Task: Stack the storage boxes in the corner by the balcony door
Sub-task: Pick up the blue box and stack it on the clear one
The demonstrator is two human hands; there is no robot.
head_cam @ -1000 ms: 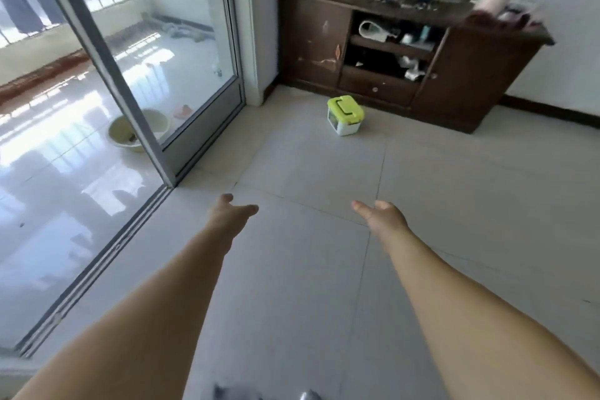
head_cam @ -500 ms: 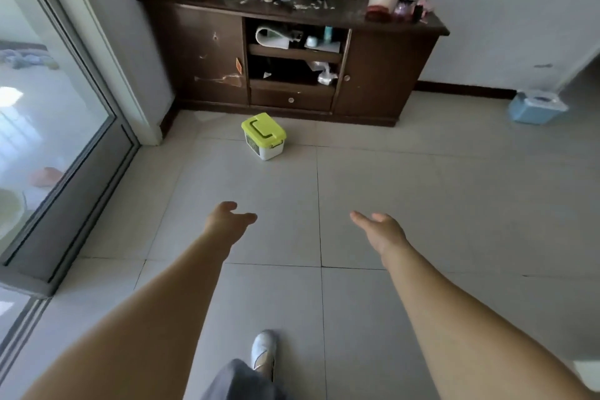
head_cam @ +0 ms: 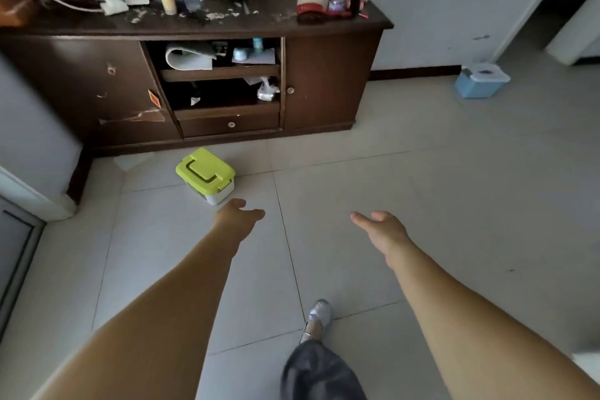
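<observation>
The pale tiled floor (head_cam: 422, 204) fills most of the view, and more of it shows to the right than half a second ago, while the glass balcony door has slid almost out of frame at the left. The dark brown wooden cabinet (head_cam: 328, 84) against the wall looms larger and nearer. The white storage box with a lime-green handled lid (head_cam: 205, 175) sits on the floor just in front of the cabinet, now close to the left hand (head_cam: 238, 216), which was well apart from it before. A light blue storage box with a clear lid (head_cam: 481, 80) stands by the wall, far right. Both hands reach forward empty, grip apart, the right hand (head_cam: 381, 230) over bare tile. A silver shoe (head_cam: 317, 318) steps forward below.
</observation>
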